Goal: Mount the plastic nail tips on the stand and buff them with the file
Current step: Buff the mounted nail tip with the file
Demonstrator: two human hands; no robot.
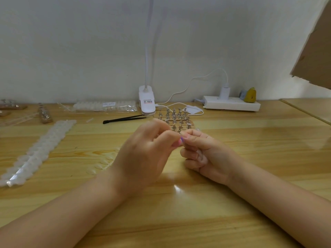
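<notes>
My left hand and my right hand meet fingertip to fingertip over the wooden table. Between them they pinch a tiny thing with a purple tint; it is too small to tell what it is. Just behind the hands stands the nail stand, a wooden base with several small metal pegs. Loose clear nail tips lie on the table left of my left wrist. A long strip of white nail tips runs diagonally at the left. No file is visible.
Black tweezers lie behind my left hand. A white clip lamp, its cable and a white power strip line the wall. A bag of nail tips and other stands sit at the back left. Cardboard hangs at the right.
</notes>
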